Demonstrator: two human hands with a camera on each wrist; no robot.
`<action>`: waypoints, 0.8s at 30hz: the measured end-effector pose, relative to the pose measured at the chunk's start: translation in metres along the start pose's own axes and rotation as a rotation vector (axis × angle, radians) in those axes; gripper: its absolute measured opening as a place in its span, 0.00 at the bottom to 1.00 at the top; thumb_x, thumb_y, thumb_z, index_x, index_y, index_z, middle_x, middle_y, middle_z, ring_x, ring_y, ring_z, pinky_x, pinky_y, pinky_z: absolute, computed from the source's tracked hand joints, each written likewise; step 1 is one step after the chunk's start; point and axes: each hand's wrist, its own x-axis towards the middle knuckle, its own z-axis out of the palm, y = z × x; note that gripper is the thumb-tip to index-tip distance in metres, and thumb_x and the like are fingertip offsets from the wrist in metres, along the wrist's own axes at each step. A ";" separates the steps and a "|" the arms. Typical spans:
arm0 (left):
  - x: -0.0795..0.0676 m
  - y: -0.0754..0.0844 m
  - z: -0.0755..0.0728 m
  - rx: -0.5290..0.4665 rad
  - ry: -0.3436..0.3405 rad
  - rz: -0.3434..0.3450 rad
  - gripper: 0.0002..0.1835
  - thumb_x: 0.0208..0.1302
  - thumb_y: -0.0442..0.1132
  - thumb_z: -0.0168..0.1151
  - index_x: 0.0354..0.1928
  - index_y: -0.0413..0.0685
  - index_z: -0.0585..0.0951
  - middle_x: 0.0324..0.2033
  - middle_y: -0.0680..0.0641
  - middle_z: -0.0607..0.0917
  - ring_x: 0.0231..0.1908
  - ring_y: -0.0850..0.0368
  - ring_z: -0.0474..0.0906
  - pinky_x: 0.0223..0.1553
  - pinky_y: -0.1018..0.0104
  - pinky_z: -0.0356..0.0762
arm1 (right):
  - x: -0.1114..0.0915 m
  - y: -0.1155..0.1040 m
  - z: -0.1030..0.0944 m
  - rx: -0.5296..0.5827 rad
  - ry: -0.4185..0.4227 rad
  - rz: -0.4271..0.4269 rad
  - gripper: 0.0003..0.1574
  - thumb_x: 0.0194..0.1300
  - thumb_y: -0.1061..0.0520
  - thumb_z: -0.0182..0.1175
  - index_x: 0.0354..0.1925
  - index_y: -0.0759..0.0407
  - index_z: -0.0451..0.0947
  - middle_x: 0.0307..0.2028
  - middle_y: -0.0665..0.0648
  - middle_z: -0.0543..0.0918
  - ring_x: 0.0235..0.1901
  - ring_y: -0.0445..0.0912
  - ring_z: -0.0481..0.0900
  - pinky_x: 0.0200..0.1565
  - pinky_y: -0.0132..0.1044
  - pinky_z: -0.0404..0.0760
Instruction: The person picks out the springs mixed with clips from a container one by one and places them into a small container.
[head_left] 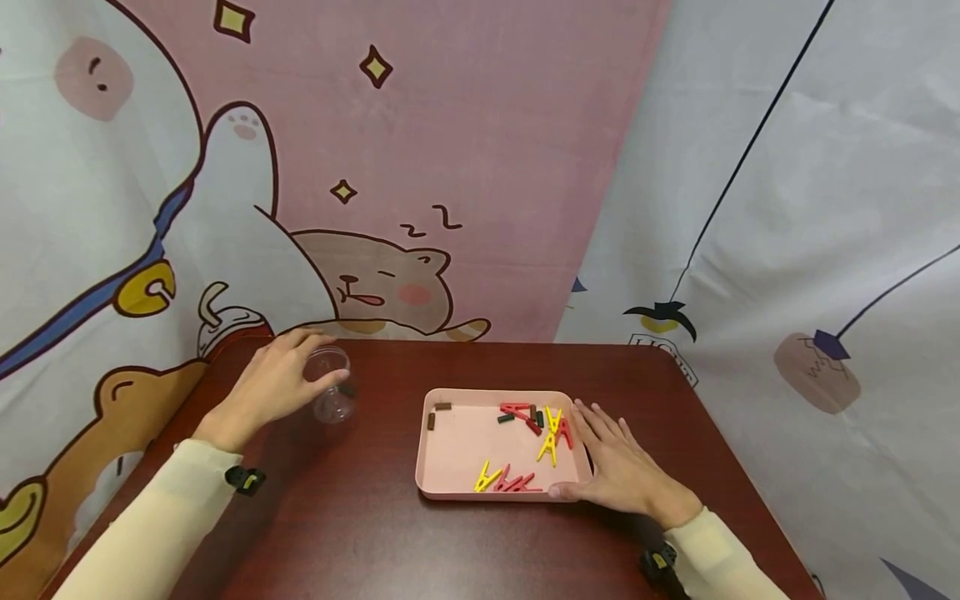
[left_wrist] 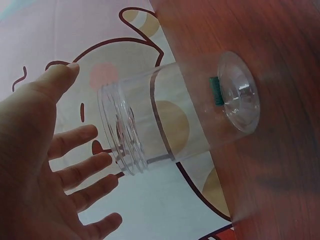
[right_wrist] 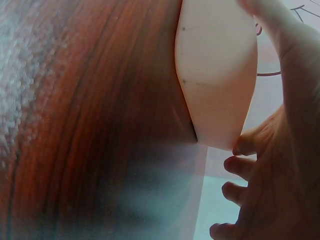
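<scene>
A clear plastic jar stands upright on the table at the left, with one small dark green cylinder at its bottom. My left hand is by the jar's mouth, thumb and fingers spread apart and holding nothing. To the right, my right hand rests against the right side of a pink tray, its fingers stretched along the edge and the thumb at the near corner. In the tray lie yellow clothespins, red clothespins and several small brown and green cylinders.
The dark red-brown wooden table carries the tray and jar. Behind it hangs a cartoon-printed cloth that meets the table's far edge. Dark bands with small devices sit on both wrists.
</scene>
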 end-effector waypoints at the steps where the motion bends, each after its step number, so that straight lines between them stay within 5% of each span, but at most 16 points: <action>1: 0.000 0.002 0.000 0.001 0.001 0.004 0.41 0.78 0.67 0.73 0.81 0.49 0.82 0.80 0.34 0.80 0.79 0.26 0.76 0.75 0.16 0.73 | 0.000 0.000 0.000 -0.001 0.000 0.000 0.89 0.59 0.07 0.69 0.95 0.59 0.54 0.94 0.64 0.58 0.93 0.71 0.56 0.86 0.83 0.55; 10: -0.001 0.019 0.000 0.013 -0.007 0.024 0.42 0.80 0.66 0.73 0.85 0.53 0.77 0.82 0.35 0.77 0.82 0.25 0.72 0.82 0.15 0.63 | 0.000 0.000 0.001 -0.026 0.005 0.006 0.89 0.58 0.06 0.67 0.95 0.57 0.55 0.95 0.64 0.57 0.93 0.71 0.55 0.86 0.84 0.53; 24: 0.002 0.049 0.013 0.047 0.009 0.127 0.39 0.78 0.64 0.75 0.83 0.54 0.80 0.80 0.37 0.81 0.79 0.30 0.78 0.82 0.18 0.66 | 0.001 -0.001 0.000 -0.041 0.011 0.013 0.87 0.58 0.06 0.68 0.94 0.56 0.57 0.94 0.63 0.58 0.93 0.71 0.56 0.86 0.85 0.53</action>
